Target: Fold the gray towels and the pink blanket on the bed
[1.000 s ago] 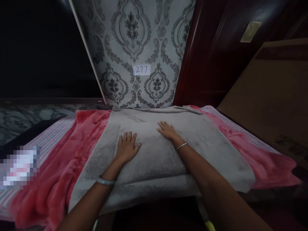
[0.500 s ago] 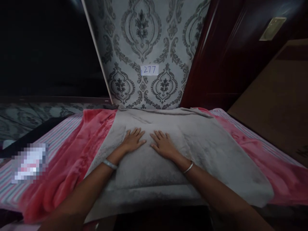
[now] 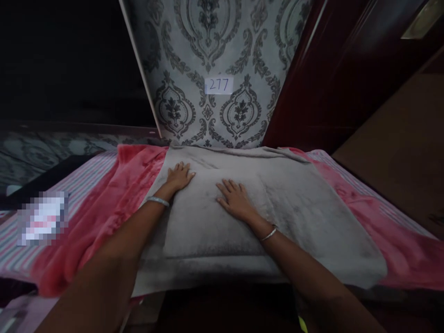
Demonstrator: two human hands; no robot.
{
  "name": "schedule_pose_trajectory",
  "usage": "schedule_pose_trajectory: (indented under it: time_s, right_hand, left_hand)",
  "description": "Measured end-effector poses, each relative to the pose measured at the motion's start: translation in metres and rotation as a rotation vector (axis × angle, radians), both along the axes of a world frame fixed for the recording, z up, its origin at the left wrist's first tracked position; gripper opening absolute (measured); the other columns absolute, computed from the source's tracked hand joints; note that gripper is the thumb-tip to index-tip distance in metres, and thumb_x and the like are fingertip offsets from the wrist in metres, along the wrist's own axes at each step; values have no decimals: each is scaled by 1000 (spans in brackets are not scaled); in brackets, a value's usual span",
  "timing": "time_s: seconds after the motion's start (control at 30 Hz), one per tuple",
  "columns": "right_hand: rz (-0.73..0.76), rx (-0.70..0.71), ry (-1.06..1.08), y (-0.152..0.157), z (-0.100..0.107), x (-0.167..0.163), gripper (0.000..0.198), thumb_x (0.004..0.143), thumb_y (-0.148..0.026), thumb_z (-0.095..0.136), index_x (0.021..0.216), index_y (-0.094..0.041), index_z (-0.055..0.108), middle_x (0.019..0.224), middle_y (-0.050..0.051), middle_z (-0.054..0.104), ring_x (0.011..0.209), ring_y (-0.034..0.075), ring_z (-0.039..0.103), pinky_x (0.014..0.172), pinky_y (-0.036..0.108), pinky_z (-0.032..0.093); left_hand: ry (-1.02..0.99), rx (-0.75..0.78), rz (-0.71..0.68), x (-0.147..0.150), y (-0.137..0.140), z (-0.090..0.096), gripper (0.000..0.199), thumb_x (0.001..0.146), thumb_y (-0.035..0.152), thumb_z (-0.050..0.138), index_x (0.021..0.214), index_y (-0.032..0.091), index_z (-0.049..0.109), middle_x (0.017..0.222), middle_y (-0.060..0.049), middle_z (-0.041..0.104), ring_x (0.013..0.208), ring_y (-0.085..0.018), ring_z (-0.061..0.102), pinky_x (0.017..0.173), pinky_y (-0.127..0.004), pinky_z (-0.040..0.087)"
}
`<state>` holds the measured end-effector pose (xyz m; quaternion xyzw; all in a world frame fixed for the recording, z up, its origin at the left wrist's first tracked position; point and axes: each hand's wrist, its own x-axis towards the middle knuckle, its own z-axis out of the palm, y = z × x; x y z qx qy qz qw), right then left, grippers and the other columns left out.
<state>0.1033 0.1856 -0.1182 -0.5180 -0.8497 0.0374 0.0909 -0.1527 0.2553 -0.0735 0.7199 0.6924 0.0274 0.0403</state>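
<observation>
Lying at the far left, a striped cloth (image 3: 74, 180) runs beneath a rumpled pink-red blanket (image 3: 93, 217), with a dark screen (image 3: 69, 60) behind. Next comes the left hand (image 3: 178, 177), palm down near the far left corner of a grey cloth (image 3: 215, 226), its grip wide and holding nothing. That grey cloth lies spread over the middle of the pink-red blanket, showing a raised rectangular section. Right of the left hand and nearer the person, the right hand (image 3: 236, 200) rests flat on this section, fingers apart, its grip also wide. At the far right leans a brown panel (image 3: 398, 129).
</observation>
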Motion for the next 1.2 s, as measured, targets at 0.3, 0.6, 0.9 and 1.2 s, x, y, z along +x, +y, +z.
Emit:
schedule_pose_trajectory:
  time_s: [0.3,0.6,0.9,1.2]
  right_hand:
    - [-6,-18,-17,-5,6,-1,63,105,-54,33,162,-27,31,170,7,23,156,31,18,123,59,17]
    - [18,-106,21,3,14,6,63,105,-50,35,163,-26,30,170,9,21,157,30,18,123,58,18]
    - [112,-110,22,-85,6,35,62,105,-53,39,162,-31,31,171,6,16,158,32,10,124,61,14]
    - [120,-72,28,-91,-3,43,62,105,-52,37,163,-31,29,171,3,19,158,27,12,126,54,15]
  left_hand:
    - [-28,157,-428,35,-111,-41,68,101,54,39,160,21,33,168,-14,29,157,-29,22,127,-56,18]
    - [39,27,-112,16,-108,-19,73,100,55,37,160,14,32,169,-18,24,158,-33,19,126,-60,14]
    - [-31,91,-484,60,-178,-30,72,98,52,46,162,22,28,170,-15,23,158,-34,15,126,-63,13]
    - [-32,116,-464,41,-188,-50,73,98,59,44,161,26,31,171,-15,18,159,-33,15,125,-61,18]
